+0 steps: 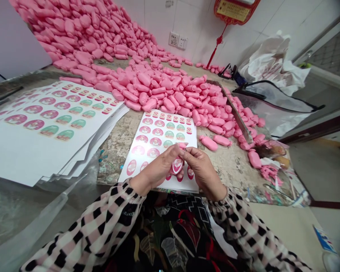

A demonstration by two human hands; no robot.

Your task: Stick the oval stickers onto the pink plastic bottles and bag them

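The bench [117, 138], worn and flecked with paint, spans the view below a tiled wall [192, 28]. Over its far side spreads a heap [158, 85] of small pink plastic bottles, piled highest at the back left. A thick stack [36, 151] of white sticker sheets lies at the left, its edges uneven, printed with magenta and green labels.

At the right are white plastic bags [272, 68], and a strip [236, 113] with a straight edge runs along the heap's right side, bottles lying on both sides of it. One sheet [133, 151] lies alone at the near edge of the bench, with rows of pink, magenta and green oval labels and small red ones along the top.

Over this sheet the two hands meet. The left hand [161, 162] is closed around a bottle [177, 165], and the right hand [201, 166] has its thumb and fingers pinched at the bottle's upper end. The bottle sits between the hands, above the lower right part of the sheet, mostly covered by fingers. It is pink, and the part that shows bears an oval magenta label with a white border and a pale middle; its print is too small to read.
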